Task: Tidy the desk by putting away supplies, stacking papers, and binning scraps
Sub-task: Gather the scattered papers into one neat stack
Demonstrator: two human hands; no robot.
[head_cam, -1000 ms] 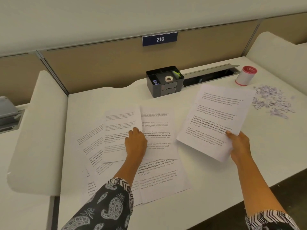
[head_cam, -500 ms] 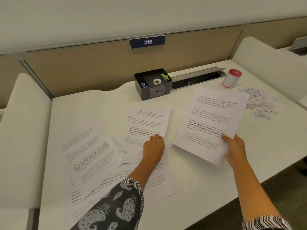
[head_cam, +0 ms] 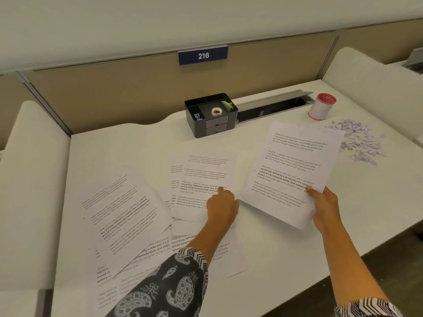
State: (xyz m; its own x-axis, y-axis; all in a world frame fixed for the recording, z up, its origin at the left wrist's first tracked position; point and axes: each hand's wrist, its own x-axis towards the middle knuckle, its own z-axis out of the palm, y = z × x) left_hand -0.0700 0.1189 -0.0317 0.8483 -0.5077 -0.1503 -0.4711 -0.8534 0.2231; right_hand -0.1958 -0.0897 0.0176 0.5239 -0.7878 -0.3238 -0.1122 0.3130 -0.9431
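My right hand (head_cam: 324,203) grips the near right edge of a printed sheet (head_cam: 290,170), held tilted just above the white desk (head_cam: 274,259). My left hand (head_cam: 223,208) presses its fingertips on a small overlapping pile of printed sheets (head_cam: 203,177) at the desk's middle. Further printed pages (head_cam: 121,207) lie fanned out to the left and under my left forearm. A heap of paper scraps (head_cam: 359,143) lies at the far right. A black desk organiser (head_cam: 209,116) at the back holds a tape roll (head_cam: 216,111), a green clip and a small stapler.
A red-topped white cylinder (head_cam: 319,107) stands at the back right beside an open cable tray (head_cam: 272,106). White padded side panels (head_cam: 27,191) flank the desk. A partition with a "216" plate (head_cam: 203,56) closes the back. Dark floor lies past the near right edge.
My left hand slid the middle sheets rightward, toward the sheet in my right hand. The view shifted, so the loose pages on the left now lie apart from that pile.
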